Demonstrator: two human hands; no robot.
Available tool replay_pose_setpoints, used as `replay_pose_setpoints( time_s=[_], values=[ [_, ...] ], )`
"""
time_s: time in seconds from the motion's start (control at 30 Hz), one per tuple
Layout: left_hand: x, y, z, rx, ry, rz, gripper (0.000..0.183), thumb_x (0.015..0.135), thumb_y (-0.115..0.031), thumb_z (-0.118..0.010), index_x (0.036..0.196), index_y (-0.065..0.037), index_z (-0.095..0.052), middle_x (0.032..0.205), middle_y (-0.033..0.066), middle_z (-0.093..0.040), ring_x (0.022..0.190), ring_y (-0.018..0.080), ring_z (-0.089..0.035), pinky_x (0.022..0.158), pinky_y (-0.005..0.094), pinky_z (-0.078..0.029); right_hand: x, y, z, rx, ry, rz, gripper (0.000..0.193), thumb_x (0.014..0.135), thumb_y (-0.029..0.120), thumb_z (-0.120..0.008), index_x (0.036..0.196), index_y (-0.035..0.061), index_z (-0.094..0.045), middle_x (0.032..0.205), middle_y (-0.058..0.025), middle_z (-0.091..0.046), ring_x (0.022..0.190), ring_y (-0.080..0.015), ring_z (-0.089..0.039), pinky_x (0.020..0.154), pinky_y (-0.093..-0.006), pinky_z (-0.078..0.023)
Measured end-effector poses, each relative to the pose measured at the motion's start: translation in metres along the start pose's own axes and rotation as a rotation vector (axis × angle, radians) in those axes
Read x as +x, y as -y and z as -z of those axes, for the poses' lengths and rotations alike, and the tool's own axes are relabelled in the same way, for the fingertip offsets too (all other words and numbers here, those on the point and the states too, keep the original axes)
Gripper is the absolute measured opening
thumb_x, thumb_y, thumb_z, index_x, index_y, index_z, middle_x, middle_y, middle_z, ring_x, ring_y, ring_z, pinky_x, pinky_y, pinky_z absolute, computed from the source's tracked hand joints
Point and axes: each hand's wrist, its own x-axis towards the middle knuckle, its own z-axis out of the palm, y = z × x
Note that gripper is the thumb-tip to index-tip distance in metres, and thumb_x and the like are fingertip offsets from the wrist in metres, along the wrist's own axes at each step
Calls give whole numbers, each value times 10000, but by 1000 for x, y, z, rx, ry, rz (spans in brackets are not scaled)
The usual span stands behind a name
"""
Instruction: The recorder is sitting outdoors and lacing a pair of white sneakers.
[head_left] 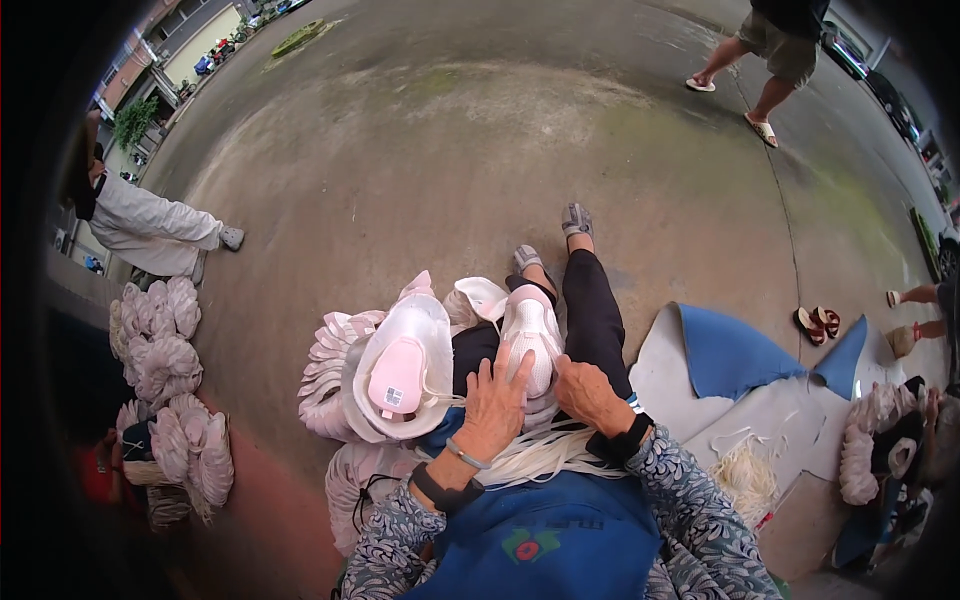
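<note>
A white and pink mesh shoe upper (532,335) lies over my lap, its toe pointing away from me. My left hand (490,405) rests on its left side with the fingers stretched out. At the upper's right edge, my right hand (592,398) has its fingers curled into a pinch; what is between them is too small to make out. Beneath both hands, a bundle of long white shoelaces (548,450) spreads over my blue apron (540,540). Left of my left hand sits another upper (402,375), with a pink tongue facing up.
Stacked pink uppers (325,370) lie at my left, with more bundles (165,340) farther left. To the right are blue and grey sheets (740,350), a heap of laces (750,475) and sandals (817,325). People stand at left and far right; one walks ahead.
</note>
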Motion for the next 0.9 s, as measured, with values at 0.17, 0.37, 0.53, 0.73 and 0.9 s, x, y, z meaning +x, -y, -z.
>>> replay_pose_setpoints(
  time_s=[0.17, 0.37, 0.53, 0.73, 0.9],
  values=[
    [-8, -2, -16, -163, 82, -37, 718, 725, 17, -583, 1403, -64, -357, 1359, 322, -317, 1075, 418, -497, 909, 499, -413, -16, 2, 5, -7, -57, 32, 161, 837, 49, -495, 979, -24, -483, 750, -251, -611, 664, -428, -623, 577, -505, -503],
    [-46, -18, -43, 2, 22, -27, 595, 846, -74, -532, 1413, -70, -349, 1426, 314, -254, 1153, 537, -416, 959, 562, -406, -49, 15, 0, -59, 59, 72, 286, 840, 35, -508, 1108, -28, -431, 807, -239, -588, 653, -420, -618, 578, -493, -506],
    [-42, -29, -55, 154, 33, -44, 529, 898, -139, -474, 1414, -69, -380, 1460, 326, -227, 1216, 576, -362, 974, 571, -389, -32, 10, -8, -76, -39, 154, 180, 838, 42, -512, 977, -43, -435, 752, -247, -604, 662, -411, -624, 581, -479, -509],
    [-33, -30, -58, 206, 50, -21, 553, 900, -158, -477, 1431, -57, -359, 1474, 333, -206, 1232, 594, -338, 999, 584, -365, -13, 6, -6, -68, -55, 177, 154, 834, 46, -522, 939, -40, -451, 762, -255, -607, 675, -414, -625, 592, -472, -512],
    [-32, -34, -56, 163, 78, 3, 603, 884, -163, -516, 1434, -6, -325, 1466, 345, -202, 1253, 606, -297, 1024, 600, -324, -10, 9, -6, -74, -47, 161, 173, 825, 78, -552, 907, -48, -466, 755, -261, -610, 685, -417, -631, 599, -471, -514]
  ],
)
